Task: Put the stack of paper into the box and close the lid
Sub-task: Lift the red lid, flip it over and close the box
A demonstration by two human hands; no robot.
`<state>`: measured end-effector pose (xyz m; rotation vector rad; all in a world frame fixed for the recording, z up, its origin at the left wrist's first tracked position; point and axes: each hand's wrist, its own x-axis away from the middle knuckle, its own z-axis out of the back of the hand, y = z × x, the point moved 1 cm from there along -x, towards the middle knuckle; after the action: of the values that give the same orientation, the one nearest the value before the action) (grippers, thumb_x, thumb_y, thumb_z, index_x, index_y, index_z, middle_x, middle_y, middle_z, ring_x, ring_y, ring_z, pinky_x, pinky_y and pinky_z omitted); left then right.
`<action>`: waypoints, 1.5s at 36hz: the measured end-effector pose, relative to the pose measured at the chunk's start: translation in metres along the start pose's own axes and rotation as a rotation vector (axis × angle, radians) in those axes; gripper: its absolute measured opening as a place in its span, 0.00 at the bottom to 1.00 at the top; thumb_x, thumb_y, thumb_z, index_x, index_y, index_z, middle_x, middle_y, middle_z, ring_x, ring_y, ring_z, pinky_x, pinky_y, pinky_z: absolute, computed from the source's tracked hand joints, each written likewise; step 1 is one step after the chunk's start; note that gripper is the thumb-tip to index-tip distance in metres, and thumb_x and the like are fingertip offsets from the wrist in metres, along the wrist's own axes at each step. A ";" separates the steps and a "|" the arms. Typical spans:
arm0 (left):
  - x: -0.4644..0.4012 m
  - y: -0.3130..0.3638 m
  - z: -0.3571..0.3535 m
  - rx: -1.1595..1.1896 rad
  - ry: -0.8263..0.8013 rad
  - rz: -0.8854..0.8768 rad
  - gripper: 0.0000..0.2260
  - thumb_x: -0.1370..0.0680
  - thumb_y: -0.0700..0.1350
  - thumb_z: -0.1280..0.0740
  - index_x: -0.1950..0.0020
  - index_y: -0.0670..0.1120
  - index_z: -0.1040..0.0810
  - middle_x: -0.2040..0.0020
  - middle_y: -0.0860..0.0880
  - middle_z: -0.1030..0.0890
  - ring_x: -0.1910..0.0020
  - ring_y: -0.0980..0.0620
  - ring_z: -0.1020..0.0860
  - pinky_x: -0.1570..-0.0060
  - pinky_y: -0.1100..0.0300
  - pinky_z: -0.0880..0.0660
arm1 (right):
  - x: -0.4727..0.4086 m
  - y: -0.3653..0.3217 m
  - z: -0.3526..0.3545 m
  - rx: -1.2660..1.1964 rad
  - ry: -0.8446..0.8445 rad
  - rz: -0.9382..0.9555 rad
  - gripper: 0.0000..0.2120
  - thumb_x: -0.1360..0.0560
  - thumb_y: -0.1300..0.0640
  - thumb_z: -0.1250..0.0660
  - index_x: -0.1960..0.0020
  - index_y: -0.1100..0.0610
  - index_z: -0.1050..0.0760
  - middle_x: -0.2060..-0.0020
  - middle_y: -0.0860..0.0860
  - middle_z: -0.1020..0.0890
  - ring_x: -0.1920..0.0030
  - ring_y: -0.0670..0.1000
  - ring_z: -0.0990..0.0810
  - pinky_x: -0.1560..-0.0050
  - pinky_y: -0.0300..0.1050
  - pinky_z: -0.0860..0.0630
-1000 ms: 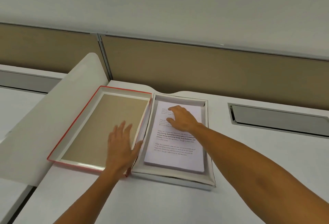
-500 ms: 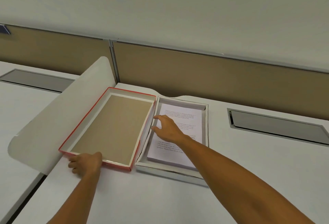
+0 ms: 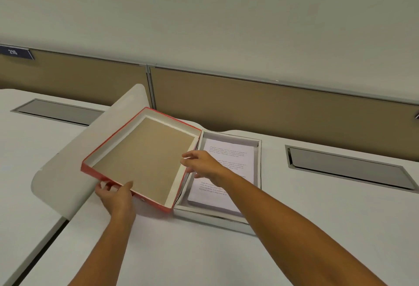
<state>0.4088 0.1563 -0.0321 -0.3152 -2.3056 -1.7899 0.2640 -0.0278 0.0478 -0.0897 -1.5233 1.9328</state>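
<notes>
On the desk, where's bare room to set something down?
Bare desk lies in front of the box, and right of it before the grommet tray. Crowded: the lid, both hands, the curved divider.

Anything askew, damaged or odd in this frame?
Nothing damaged. The red lid is tilted, its left edge raised by the left hand, as expected mid-closing. The paper stack lies flat inside the box.

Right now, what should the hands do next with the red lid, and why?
Probably swing the red lid over to the right and down onto the box. The stack of paper already lies inside, the left hand has the lid's near edge lifted, and the right hand is at its right edge by the box.
</notes>
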 end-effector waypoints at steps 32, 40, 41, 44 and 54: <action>0.110 -0.018 -0.016 -0.581 -0.804 -0.462 0.29 0.27 0.66 0.36 0.32 0.52 0.29 0.37 0.56 0.25 0.37 0.56 0.25 0.44 0.61 0.24 | 0.068 -0.018 0.058 -0.710 0.504 -0.152 0.16 0.27 0.56 0.26 0.40 0.59 0.20 0.52 0.55 0.15 0.56 0.55 0.18 0.55 0.49 0.21; 0.048 -0.037 -0.040 -0.986 -0.585 -0.031 0.28 0.20 0.59 0.39 0.44 0.33 0.22 0.45 0.33 0.19 0.53 0.39 0.20 0.43 0.44 0.24 | 0.083 0.025 0.073 -0.637 0.592 -0.177 0.24 0.25 0.55 0.27 0.32 0.52 0.31 0.44 0.53 0.19 0.47 0.57 0.18 0.44 0.57 0.19; 0.045 -0.039 -0.045 -0.997 -0.579 -0.003 0.28 0.20 0.60 0.39 0.49 0.33 0.21 0.51 0.33 0.18 0.59 0.42 0.22 0.49 0.45 0.23 | 0.084 0.030 0.074 -0.631 0.595 -0.176 0.24 0.25 0.55 0.27 0.32 0.51 0.31 0.43 0.53 0.19 0.47 0.57 0.18 0.44 0.57 0.19; 0.041 -0.044 -0.061 -1.012 -0.586 0.041 0.26 0.21 0.61 0.38 0.57 0.37 0.21 0.60 0.40 0.20 0.64 0.45 0.25 0.62 0.54 0.28 | 0.086 0.044 0.074 -0.595 0.597 -0.177 0.23 0.23 0.54 0.29 0.31 0.50 0.32 0.42 0.53 0.19 0.45 0.57 0.17 0.41 0.59 0.19; 0.048 -0.048 -0.096 -1.063 -0.644 -0.042 0.20 0.20 0.54 0.36 0.37 0.40 0.24 0.43 0.42 0.20 0.48 0.43 0.21 0.51 0.51 0.24 | 0.090 0.089 0.088 -0.473 0.620 -0.225 0.21 0.21 0.57 0.37 0.29 0.52 0.31 0.44 0.52 0.19 0.47 0.55 0.17 0.51 0.50 0.17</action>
<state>0.3519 0.0541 -0.0394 -1.1203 -1.3431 -3.1238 0.1156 -0.0624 0.0274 -0.6314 -1.4396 1.1789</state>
